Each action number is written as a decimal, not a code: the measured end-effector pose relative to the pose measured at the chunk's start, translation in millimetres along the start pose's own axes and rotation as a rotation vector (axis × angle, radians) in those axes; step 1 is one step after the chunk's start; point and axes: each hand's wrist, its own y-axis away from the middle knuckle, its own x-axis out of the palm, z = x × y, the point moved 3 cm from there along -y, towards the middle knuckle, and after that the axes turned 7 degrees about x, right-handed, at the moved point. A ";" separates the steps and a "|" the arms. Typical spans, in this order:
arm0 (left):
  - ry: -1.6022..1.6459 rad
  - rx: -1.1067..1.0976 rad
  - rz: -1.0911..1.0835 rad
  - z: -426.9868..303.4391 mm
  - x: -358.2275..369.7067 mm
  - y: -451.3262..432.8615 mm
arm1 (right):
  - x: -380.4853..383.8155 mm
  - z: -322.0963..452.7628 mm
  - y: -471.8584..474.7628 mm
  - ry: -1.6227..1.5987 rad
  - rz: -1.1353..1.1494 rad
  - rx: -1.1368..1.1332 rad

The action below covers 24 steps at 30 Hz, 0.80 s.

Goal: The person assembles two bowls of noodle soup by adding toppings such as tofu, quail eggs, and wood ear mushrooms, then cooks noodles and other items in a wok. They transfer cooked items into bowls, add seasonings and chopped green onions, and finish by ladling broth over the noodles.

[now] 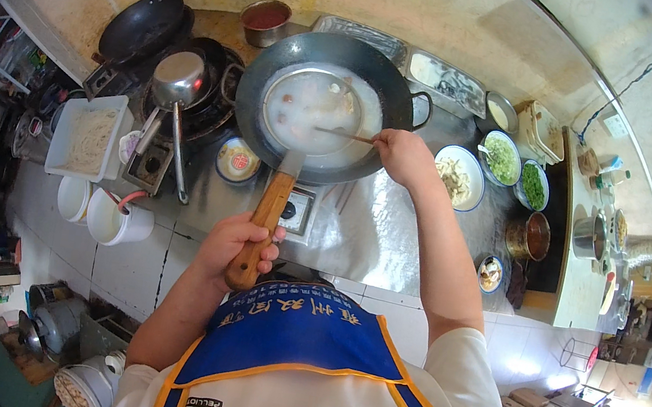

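My left hand (242, 246) grips the wooden handle (272, 201) of a round strainer (291, 163). The strainer's ring lies in a large two-handled wok (393, 80), partly sunk in cloudy whitish liquid (370, 105). A few small brownish lumps show at the surface inside the ring. Over the wok's right rim, my right hand (403, 157) holds thin chopsticks (346, 135), their tips pointing left into the strainer; whether it is one stick or a pair I cannot tell. Just right of that hand stands a bowl of pale pieces (459, 177).
A saucepan (178, 78) rests on the left burner, its handle pointing towards me. Noodles fill a white tub (119, 135) at far left. Bowls of chopped greens (501, 158) and steel trays (447, 82) line the right and back. A patterned lidded bowl (238, 161) sits near the wok.
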 end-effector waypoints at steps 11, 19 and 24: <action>0.009 -0.002 -0.008 -0.5 2.0 0.4 | 25.2 0.0 -21.2 -0.097 0.082 0.034; -0.030 0.001 0.002 -2.3 -3.4 2.9 | -46.2 -9.2 24.3 0.050 -0.047 0.059; 0.050 -0.016 0.037 -5.0 -5.9 -1.9 | -65.5 -9.1 57.0 0.040 -0.117 0.108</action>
